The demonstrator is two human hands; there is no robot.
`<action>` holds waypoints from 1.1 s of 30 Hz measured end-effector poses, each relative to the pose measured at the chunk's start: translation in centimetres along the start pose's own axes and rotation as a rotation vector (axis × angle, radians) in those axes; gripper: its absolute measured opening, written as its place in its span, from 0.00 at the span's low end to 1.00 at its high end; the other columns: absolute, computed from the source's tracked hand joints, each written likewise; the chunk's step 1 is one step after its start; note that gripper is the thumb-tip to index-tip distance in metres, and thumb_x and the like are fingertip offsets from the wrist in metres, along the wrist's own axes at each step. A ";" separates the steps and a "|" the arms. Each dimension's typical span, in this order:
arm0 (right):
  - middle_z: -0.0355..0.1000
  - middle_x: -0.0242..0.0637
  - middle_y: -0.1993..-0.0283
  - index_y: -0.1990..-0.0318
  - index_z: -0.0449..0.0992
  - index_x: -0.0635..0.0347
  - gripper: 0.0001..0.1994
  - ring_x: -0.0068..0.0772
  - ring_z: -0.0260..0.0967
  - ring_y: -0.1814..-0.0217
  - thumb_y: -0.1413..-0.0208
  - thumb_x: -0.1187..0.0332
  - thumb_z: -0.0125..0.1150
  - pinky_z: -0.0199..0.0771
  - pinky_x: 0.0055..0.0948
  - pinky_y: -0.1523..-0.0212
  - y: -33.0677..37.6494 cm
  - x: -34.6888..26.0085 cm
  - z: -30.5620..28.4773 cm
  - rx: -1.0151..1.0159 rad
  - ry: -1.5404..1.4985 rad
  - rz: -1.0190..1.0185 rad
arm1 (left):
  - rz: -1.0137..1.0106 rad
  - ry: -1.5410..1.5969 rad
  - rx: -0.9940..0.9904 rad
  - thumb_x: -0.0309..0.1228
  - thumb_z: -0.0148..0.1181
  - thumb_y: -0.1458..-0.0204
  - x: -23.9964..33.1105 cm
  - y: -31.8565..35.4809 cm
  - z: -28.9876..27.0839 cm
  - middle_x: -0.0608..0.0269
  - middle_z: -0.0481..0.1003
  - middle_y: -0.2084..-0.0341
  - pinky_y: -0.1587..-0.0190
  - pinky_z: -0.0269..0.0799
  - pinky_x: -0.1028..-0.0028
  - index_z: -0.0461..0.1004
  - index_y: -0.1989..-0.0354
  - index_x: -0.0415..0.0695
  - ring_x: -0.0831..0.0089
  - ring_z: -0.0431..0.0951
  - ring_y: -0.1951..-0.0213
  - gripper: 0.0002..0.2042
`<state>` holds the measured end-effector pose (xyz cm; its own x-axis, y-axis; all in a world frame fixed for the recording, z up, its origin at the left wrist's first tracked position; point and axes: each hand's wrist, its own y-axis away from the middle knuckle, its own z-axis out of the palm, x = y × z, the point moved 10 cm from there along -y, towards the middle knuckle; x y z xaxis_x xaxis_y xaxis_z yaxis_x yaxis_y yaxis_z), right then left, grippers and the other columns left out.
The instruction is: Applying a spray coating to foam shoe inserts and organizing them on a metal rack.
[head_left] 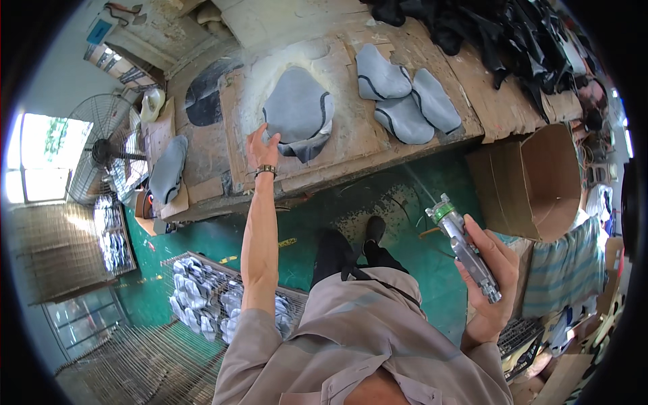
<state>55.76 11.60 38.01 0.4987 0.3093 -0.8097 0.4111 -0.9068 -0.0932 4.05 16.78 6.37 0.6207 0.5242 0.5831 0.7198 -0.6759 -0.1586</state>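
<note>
On the cardboard-covered bench (324,165) lies a grey rounded fabric piece (295,101) with black edging, and a loose dark flap folds out at its near end. My left hand (260,147) is at that piece's lower left edge, fingers apart; whether the fingertips touch it I cannot tell. My right hand (491,277) is wrapped round a silver spray gun (466,246) with a green ring near its nozzle. A faint streak of mist leaves the nozzle toward the bench. Several similar grey pieces (403,120) lie overlapping to the right.
Black sheet material (472,34) is heaped at the bench's far right. An open cardboard box (520,179) stands to the right. At left are a wire fan (101,148), another grey piece (169,169) and a rack (290,297) holding many grey pieces.
</note>
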 end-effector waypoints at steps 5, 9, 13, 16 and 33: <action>0.72 0.44 0.67 0.43 0.79 0.67 0.27 0.37 0.71 0.68 0.56 0.78 0.63 0.69 0.28 0.64 -1.6 -0.9 0.5 -0.034 0.009 -0.008 | 0.023 0.043 -0.021 0.41 0.75 0.56 0.1 -0.4 -0.3 0.58 0.75 0.44 0.38 0.68 0.59 0.80 0.43 0.60 0.55 0.72 0.40 0.27; 0.73 0.44 0.67 0.46 0.81 0.68 0.25 0.36 0.71 0.67 0.52 0.68 0.58 0.69 0.28 0.62 -2.7 -2.3 2.0 -0.204 -0.049 -0.029 | 0.080 0.090 0.038 0.34 0.77 0.58 1.1 -0.4 -1.2 0.58 0.75 0.46 0.41 0.70 0.59 0.79 0.46 0.56 0.55 0.73 0.42 0.26; 0.75 0.44 0.63 0.46 0.82 0.66 0.25 0.34 0.72 0.63 0.55 0.71 0.63 0.70 0.28 0.59 -3.8 -3.7 1.7 -0.062 0.006 -0.032 | 0.014 0.163 0.122 0.33 0.77 0.59 0.8 -0.2 -2.3 0.56 0.73 0.45 0.41 0.70 0.58 0.78 0.47 0.54 0.53 0.71 0.41 0.26; 0.75 0.45 0.57 0.45 0.83 0.64 0.25 0.35 0.73 0.58 0.55 0.74 0.67 0.72 0.28 0.54 -4.9 -3.7 2.2 -0.109 0.024 0.068 | 0.169 0.223 0.091 0.33 0.76 0.58 2.2 -0.9 -2.9 0.55 0.72 0.42 0.39 0.69 0.56 0.79 0.47 0.53 0.51 0.70 0.39 0.26; 0.75 0.52 0.60 0.37 0.73 0.66 0.37 0.52 0.77 0.59 0.65 0.80 0.56 0.76 0.33 0.58 -8.2 2.1 7.4 -0.146 -0.019 0.197 | 0.621 0.070 -0.014 0.26 0.75 0.63 11.4 -2.7 -5.5 0.62 0.76 0.53 0.40 0.67 0.54 0.84 0.70 0.45 0.54 0.72 0.39 0.09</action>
<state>47.76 17.56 32.81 0.5664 0.1240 -0.8147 0.4139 -0.8977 0.1511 7.49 21.76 17.81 0.8997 -0.0034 0.4365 0.2271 -0.8503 -0.4747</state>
